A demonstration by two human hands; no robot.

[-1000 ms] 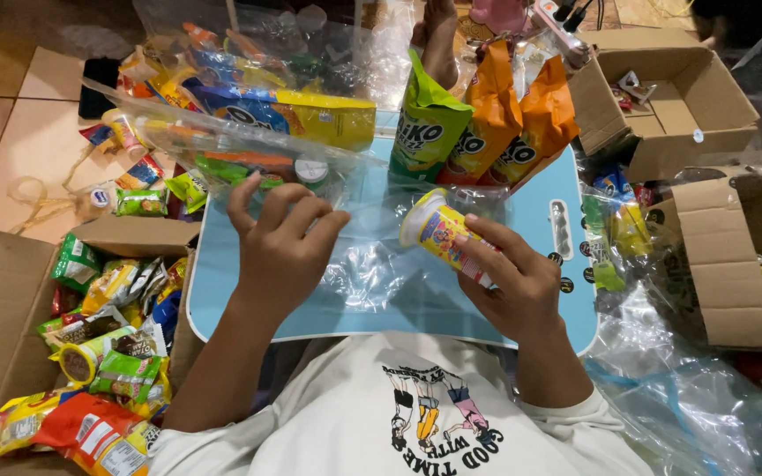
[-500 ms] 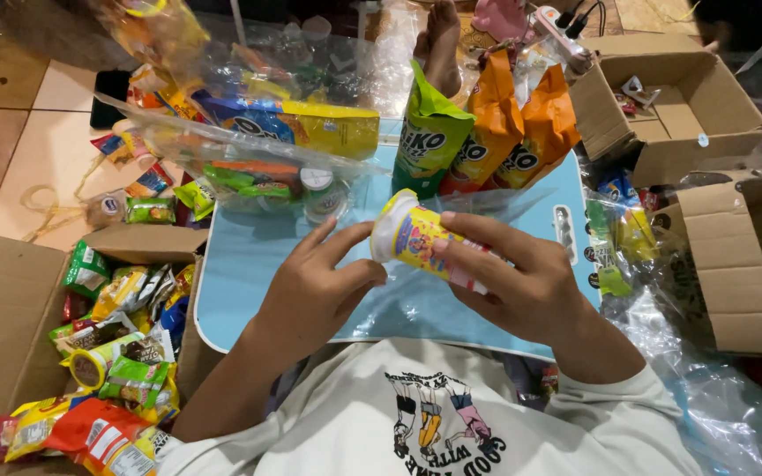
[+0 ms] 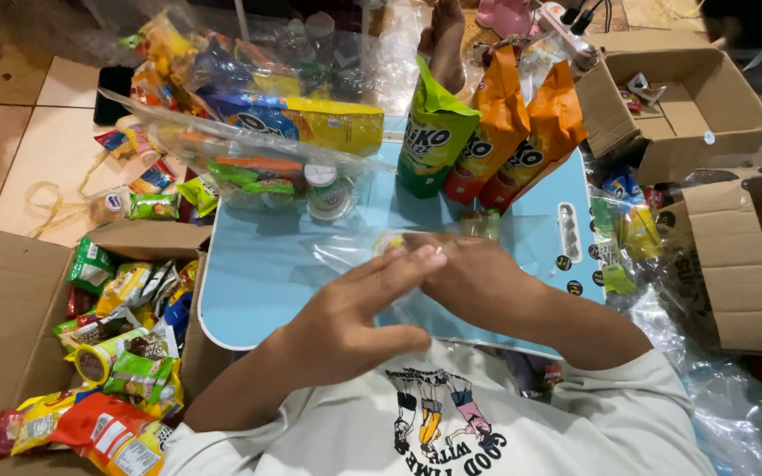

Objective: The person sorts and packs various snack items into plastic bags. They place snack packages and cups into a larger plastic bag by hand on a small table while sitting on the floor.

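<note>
My two hands meet over the light blue lap table (image 3: pixel 257 282). My right hand (image 3: pixel 487 282) is curled around a small yellow snack cup (image 3: pixel 390 241), of which only a sliver shows at my fingertips. My left hand (image 3: pixel 354 317) lies flat with fingers stretched out, its tips touching the right hand and the cup. A crumpled clear plastic bag (image 3: pixel 346 251) lies on the table under and around both hands. Whether the cup is inside the bag is hidden.
A green pouch (image 3: pixel 434 132) and two orange pouches (image 3: pixel 513 132) stand at the table's far edge. A large clear bag of snacks (image 3: pixel 257 132) lies far left. A cardboard box of snack packets (image 3: pixel 11 317) sits left; two open boxes (image 3: pixel 681 97) (image 3: pixel 743 264) sit right.
The cup has come down from in front of me to the table. Both hands have closed in over it, covering most of it, with the left hand now laid flat.
</note>
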